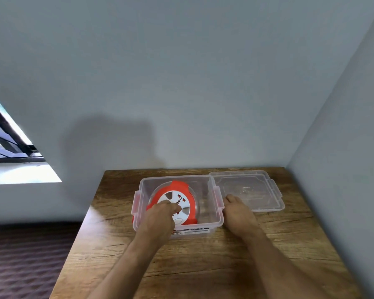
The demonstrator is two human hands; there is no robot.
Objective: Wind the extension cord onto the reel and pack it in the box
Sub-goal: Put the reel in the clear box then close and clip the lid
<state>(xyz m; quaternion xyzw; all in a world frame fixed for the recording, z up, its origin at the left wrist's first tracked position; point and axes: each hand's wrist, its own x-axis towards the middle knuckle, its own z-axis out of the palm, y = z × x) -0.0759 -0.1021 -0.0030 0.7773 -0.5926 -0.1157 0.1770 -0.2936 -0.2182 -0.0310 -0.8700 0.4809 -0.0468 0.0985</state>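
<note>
Gripping the orange-and-white cord reel [175,201] with curled fingers at its white face, the person's left hand [160,216] reaches over the near wall of the clear plastic box [212,222] and holds the reel tilted inside it, toward the left end. No loose cord shows outside the box, so the winding looks finished and the packing step appears to be in hand. The right hand [239,212] rests on the wooden table [203,266] just beside the box's right end, its fingers near the side latch [218,198]; whether they touch the latch or hold anything cannot be told, though the hand seems placed to steady the container. Behind that hand, the clear lid [263,190] lies flat on the table, touching or nearly touching the box's right rear corner. Judged from this, the next move calls for laying the reel flat on the box floor and letting go, then fetching the lid to close and latch it. A window [13,147] shows at far left.
</note>
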